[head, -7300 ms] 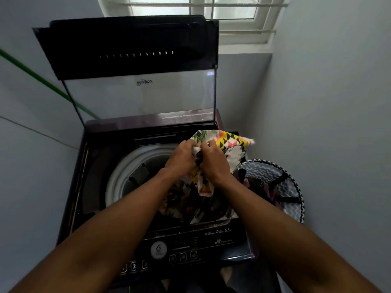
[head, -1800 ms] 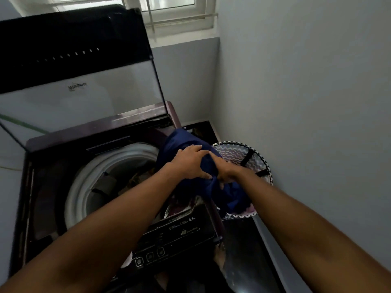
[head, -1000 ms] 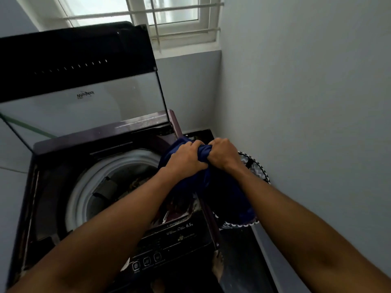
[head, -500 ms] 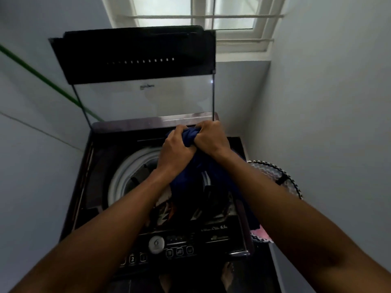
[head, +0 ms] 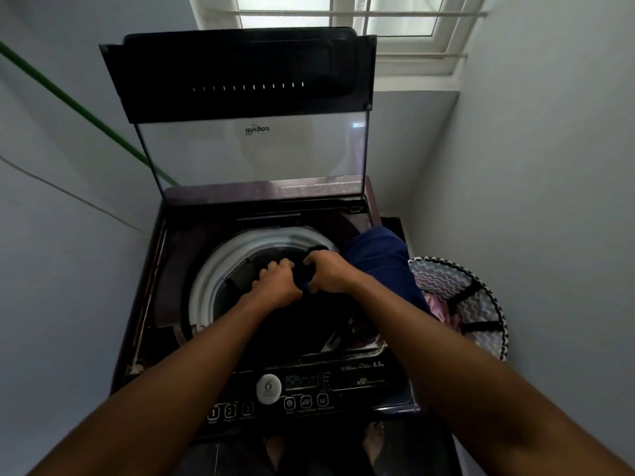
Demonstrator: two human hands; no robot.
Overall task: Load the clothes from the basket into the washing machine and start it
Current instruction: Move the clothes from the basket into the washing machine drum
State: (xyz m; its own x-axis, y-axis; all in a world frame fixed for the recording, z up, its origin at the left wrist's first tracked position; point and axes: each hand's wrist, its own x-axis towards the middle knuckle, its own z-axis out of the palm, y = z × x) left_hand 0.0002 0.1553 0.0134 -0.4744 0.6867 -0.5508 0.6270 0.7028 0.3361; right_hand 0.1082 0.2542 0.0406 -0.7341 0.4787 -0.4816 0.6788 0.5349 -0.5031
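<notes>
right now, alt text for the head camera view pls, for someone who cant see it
Both hands, left hand and right hand, grip a dark blue garment over the drum of an open top-loading washing machine. A laundry basket holding pink cloth stands to its right.

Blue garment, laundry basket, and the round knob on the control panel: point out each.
blue garment point(head: 381, 259), head view, on the bunched fold over the machine's right edge.
laundry basket point(head: 443, 280), head view, on its zigzag-patterned wall.
round knob point(head: 268, 388), head view, on its white face.
</notes>
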